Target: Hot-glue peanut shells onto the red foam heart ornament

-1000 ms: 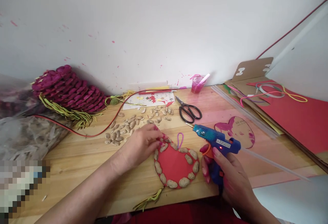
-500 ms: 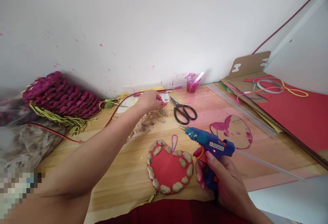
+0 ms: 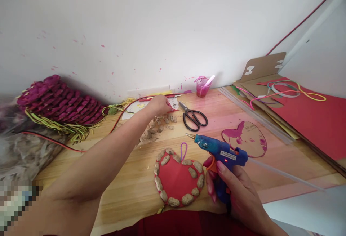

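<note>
My right hand [image 3: 235,189] is wrapped around a blue glue gun [image 3: 216,147], its red light lit and its nozzle pointing left. A clear glue stick [image 3: 286,176] sticks out of its back. My left hand [image 3: 161,105] reaches to the back of the table, fingers bent together beside a red paper scrap [image 3: 174,110]; what they pinch, if anything, is hidden. Loose peanuts [image 3: 152,131] lie just below that hand. In front of me is a red heart [image 3: 175,180] edged with peanuts, with a few more inside the border and a purple loop [image 3: 184,151] at its top.
Black-handled scissors [image 3: 193,117] lie right of my left hand. Behind them stands a cup of pink paint [image 3: 202,87]. A paint-stained cardboard heart [image 3: 244,138] and red card sheets [image 3: 310,117] are at right. Magenta-painted peanut work [image 3: 62,101] and a plastic bag [image 3: 40,155] sit left.
My left hand has shifted very slightly at the back of the table, its fingers lower by the red scrap. The glue gun stays almost where it was in my right hand.
</note>
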Demonstrator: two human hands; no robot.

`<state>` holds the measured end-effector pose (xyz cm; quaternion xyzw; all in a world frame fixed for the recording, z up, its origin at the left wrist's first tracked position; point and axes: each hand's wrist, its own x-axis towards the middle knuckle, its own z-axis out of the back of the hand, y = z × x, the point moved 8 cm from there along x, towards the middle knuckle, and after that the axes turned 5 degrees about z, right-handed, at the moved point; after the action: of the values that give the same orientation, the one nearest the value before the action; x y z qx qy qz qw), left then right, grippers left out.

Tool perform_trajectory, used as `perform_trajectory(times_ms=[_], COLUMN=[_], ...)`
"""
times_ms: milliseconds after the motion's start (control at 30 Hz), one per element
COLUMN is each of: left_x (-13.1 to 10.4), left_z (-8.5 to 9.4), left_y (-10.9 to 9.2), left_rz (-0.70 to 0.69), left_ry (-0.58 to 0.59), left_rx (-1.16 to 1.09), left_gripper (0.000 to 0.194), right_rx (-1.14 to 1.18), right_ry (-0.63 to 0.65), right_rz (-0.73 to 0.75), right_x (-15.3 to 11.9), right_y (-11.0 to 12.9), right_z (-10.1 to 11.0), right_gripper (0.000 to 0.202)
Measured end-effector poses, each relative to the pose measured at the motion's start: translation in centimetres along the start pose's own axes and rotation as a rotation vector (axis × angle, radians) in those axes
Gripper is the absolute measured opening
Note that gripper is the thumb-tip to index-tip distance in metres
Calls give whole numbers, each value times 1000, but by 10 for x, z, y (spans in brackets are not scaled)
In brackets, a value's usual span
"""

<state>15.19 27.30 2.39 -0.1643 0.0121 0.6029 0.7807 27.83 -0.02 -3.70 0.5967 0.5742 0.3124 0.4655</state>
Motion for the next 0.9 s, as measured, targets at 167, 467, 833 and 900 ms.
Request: perform_trajectory(times_ms=[167,467,833,900], left_x=[-1,16,-18,-30], left_z=[19,13,36,37], left_y=[3,8,33,41], left_rz=[38,73,5,4], left_ry=[-1,0,-128,-129], left_rx=[-78,-88,-145,-159], left_gripper=[18,15,21,27], right_rx=[-15,-30,-36,-5], right_ry=[-39,-16,-10,-49], right_rz=[-29,-18,-38,-49], right_x=[-3,-2,-3,-4], right_y=[3,1,4,5], right_z=[-1,1,-2,-2], right_gripper=[35,35,41,35])
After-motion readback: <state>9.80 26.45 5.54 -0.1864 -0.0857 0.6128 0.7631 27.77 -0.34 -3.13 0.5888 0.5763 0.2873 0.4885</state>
